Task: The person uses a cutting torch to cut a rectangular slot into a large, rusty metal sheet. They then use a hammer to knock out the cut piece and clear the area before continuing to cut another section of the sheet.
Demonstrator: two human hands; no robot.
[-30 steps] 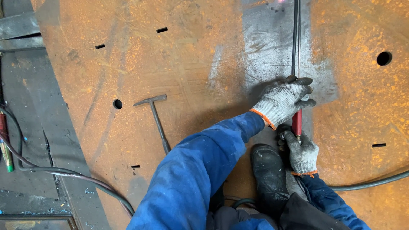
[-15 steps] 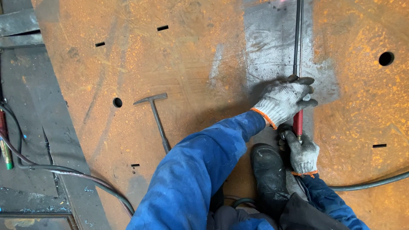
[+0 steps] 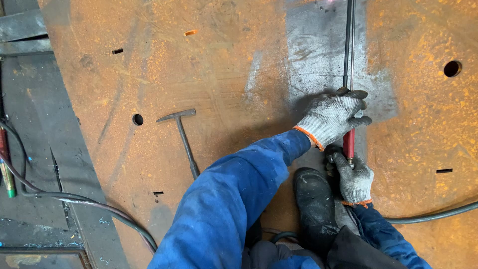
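rough rusty steel plate

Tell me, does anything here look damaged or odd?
The big steel plate is rusted orange nearly all over, except a bare grey strip along the rod that both gloved hands grip. A hammer lies loose nearby.

We see a slim grey steel chipping hammer lying flat on a broad rust-orange steel plate, its head toward the upper left and its handle slanting down to the right. Just left of the hammer head we find a small round hole in the plate, and a second round hole sits near the right edge. Several short rectangular slots are cut through the rusty surface. A dark rubber cable curves over the grey floor at the left. A black leather boot rests on the plate at the bottom.
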